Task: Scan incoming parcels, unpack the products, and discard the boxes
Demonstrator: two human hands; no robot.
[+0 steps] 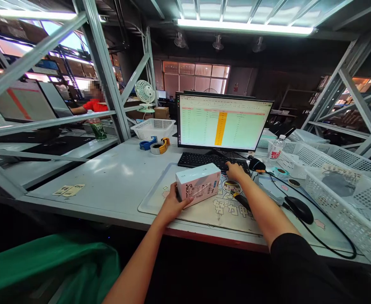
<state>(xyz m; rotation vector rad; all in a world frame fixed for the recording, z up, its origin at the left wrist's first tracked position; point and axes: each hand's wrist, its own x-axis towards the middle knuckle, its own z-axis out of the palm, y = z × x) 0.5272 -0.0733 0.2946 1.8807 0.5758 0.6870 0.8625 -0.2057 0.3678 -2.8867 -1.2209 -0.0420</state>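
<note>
Left hand (173, 204) holds pink-and-white box (198, 185) over desk mat (204, 215), thumb on printed side. Right hand (235, 171) is on black keyboard (213, 161), index finger extended to keys. Monitor (224, 122) stands behind keyboard, shows spreadsheet with orange column. Blue tape dispenser (148, 144) and yellow tape dispenser (160, 146) lie side by side on white tabletop (109, 177). Black mouse (299, 209) is near right forearm. Person in red shirt (94, 104) is at far left, beyond metal frame.

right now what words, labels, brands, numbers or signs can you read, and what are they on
"好": first large character on the desk mat; rest blurred or covered
Box held by left hand: print too small
Monitor: text and brand too small
Bottle: red characters, too blurred
Yellow tags: too small
Wall sign: too small
Keyboard: too small
</note>
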